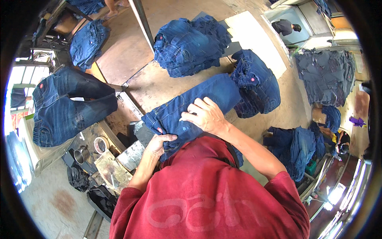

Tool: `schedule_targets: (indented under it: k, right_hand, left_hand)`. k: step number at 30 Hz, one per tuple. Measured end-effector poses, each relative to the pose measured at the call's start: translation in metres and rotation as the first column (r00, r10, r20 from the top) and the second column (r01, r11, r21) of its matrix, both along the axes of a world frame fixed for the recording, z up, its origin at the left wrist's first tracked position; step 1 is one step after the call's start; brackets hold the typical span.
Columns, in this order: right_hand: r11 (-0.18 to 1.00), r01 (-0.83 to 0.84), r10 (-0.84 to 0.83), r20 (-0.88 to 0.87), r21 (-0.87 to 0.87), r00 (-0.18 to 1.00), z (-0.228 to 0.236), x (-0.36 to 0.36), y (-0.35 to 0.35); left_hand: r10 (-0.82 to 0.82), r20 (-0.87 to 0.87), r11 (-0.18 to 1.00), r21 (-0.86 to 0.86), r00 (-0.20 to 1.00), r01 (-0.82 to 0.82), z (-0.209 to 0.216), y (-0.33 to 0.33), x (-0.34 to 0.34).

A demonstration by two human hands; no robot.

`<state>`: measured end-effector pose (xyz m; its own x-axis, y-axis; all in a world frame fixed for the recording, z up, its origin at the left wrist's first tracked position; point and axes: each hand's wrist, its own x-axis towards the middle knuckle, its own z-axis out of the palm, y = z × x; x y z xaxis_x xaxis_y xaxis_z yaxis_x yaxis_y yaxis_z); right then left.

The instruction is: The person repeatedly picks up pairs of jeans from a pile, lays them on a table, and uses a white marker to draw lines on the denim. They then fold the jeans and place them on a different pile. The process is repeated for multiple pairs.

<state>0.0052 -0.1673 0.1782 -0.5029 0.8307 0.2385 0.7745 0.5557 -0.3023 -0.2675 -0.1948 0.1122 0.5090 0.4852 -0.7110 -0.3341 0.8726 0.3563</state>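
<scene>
I'm seeing the jeans [191,105] lying across the bench [147,85] before me; my left hand [159,142] is pinching their near edge, my right hand [205,115] pressing open-fingered on top.

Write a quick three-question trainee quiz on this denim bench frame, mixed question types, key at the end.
1. True or false: both hands rest on the same pair of jeans.
2. Which hand lies flat on top of the denim with fingers spread? A) left hand B) right hand C) neither
3. Fill in: the metal mug stands on the person's ____ side.

Key
1. True. The left hand grips the near edge and the right hand presses on top.
2. B.
3. Left, beside the roll of tape.
</scene>
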Motion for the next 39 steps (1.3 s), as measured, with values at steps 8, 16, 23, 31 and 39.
schedule_targets:
  k: [8,16,23,31,39]
  right_hand:
    - [0.76,0.391,-0.62,-0.396,-0.52,0.678,-0.039,0.087,0.008]
    - [0.354,0.034,-0.919,-0.34,-0.935,0.2,-0.097,0.169,0.001]
    - [0.243,-0.017,-0.939,-0.24,-0.97,0.245,-0.089,0.173,0.01]
    - [0.288,-0.086,-0.918,-0.301,-0.954,0.257,-0.088,0.177,0.009]
    - [0.468,0.242,-0.655,-0.15,-0.85,0.741,-0.066,0.158,0.002]
  left_hand:
    - [0.064,-0.395,0.967,0.252,0.917,0.041,0.016,0.006,0.014]
    - [0.286,-0.607,0.909,0.416,0.742,-0.01,0.03,0.018,0.07]
    - [0.401,-0.684,0.915,0.275,0.609,-0.294,0.049,-0.078,0.139]
    - [-0.019,-0.672,0.966,0.178,0.741,0.186,0.041,-0.028,0.204]
    - [0.225,-0.399,0.961,-0.057,0.889,-0.269,0.041,-0.01,0.213]
